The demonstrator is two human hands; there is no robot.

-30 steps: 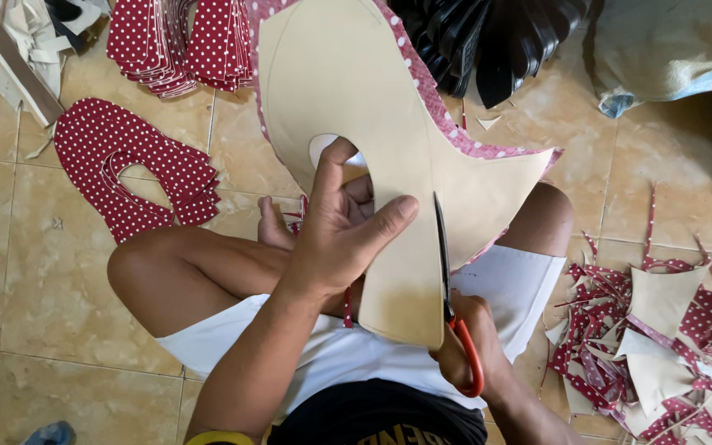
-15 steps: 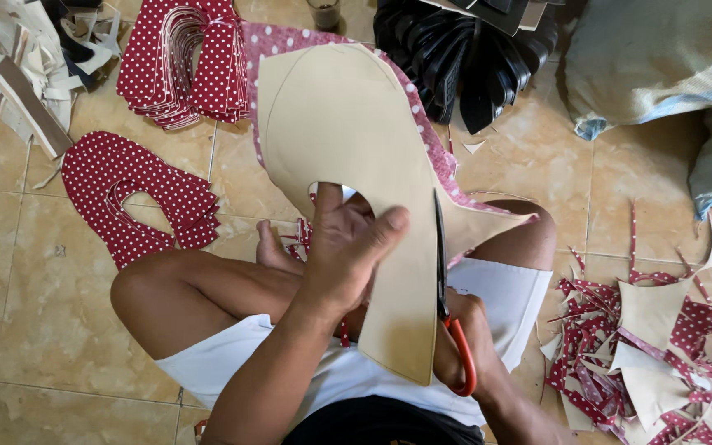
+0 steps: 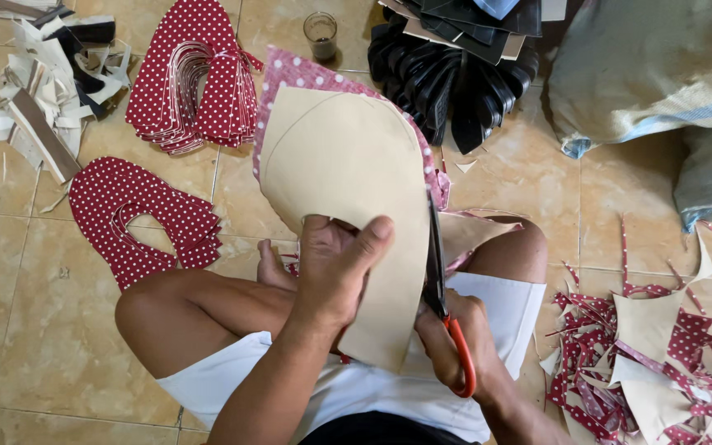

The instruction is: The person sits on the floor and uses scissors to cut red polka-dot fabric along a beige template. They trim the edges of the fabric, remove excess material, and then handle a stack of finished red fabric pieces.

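Observation:
My left hand [image 3: 335, 272] grips a large tan sheet [image 3: 348, 165] backed with red white-dotted fabric, holding it upright over my lap. My right hand [image 3: 455, 346] is closed on red-handled scissors [image 3: 442, 305]. The blades run up along the sheet's right edge, where a thin dotted strip [image 3: 437, 185] shows beside the cut line. I sit cross-legged on a tiled floor [image 3: 35, 330], bare knees to either side.
Cut red dotted pieces lie on the floor [image 3: 138, 218] and in a stack [image 3: 191, 82] at upper left. Offcuts pile at right [image 3: 653, 354]. Black pieces [image 3: 455, 58], a small glass jar [image 3: 320, 35], pale scraps [image 3: 35, 91] and sacks [image 3: 661, 74] lie beyond.
The scissors have advanced up the sheet's right edge. My left hand turned the sheet and the trimmed flap on the right has dropped toward my knee.

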